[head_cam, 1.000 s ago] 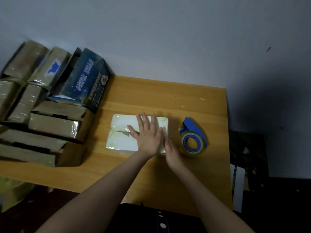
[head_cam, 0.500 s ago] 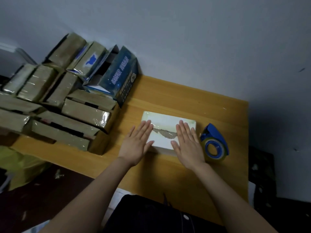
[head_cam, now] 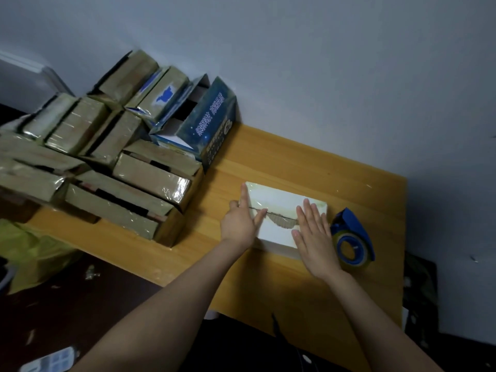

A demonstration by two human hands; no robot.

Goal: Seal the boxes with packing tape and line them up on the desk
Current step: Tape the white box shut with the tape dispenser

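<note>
White box [head_cam: 279,202] lies flat on the desk [head_cam: 295,157], right of centre, with glossy tape visible over its top and a torn brown patch along the middle seam.

Left hand [head_cam: 239,224]: fingers [head_cam: 244,196] straight and spread. The index finger runs along the left edge of the box; the others rest on the top at the seam. Nothing is gripped.

Right hand [head_cam: 312,237]: fingers [head_cam: 308,213] straight and close together, palm flat on the right part of the top. Nothing is gripped.

Tape dispenser [head_cam: 351,237], blue, stands just beside the box on its right, untouched. A pile of taped brown boxes [head_cam: 128,183] fills the far left of the desk, with an open dark blue carton [head_cam: 212,130] against the wall.

Step in hand, as judged: pressing the tape down over the seam so it bonds.

Next move, as judged:
1. Check that the seam is fully covered. If not, the right hand takes the dispenser and lays another strip.
2. Otherwise grip the box at both ends and slide it left to sit square beside the sealed boxes.
</note>
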